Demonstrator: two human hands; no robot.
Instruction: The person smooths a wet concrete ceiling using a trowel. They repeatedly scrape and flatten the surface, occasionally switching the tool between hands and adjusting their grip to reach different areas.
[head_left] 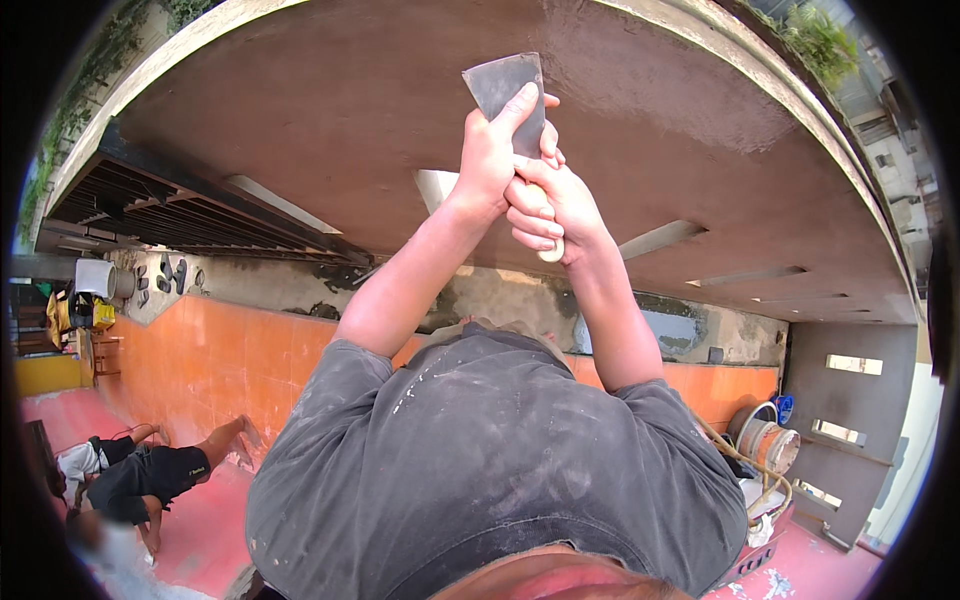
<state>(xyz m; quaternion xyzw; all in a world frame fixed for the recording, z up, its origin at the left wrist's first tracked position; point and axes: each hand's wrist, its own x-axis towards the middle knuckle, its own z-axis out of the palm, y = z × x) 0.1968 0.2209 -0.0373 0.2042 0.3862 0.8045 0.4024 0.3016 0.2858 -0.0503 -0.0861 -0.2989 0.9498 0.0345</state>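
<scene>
Head view: we hold a scraper (508, 88) up before a brown wall (330, 110), its blade pointing away from us; whether it touches the wall we cannot tell.
Left grip (488, 160): closed on the lower part of the blade, thumb laid on the dark face, fingers behind it.
Right grip (572, 208): wrapped round the pale handle (550, 255), whose end pokes out below our fingers.
Bucket (772, 440): orange and whitish, at our right, with a blue thing (785, 408) just beside it; we cannot make out what is in it.
Crate (745, 569): reddish, slotted, near the bucket; we cannot tell its contents.
Far left: a pale container (95, 277) next to a grey one (123, 284), too small for us to see into.
Lettering: small and pale, on the black shorts (178, 475) of a co-worker (125, 490) at our left.
</scene>
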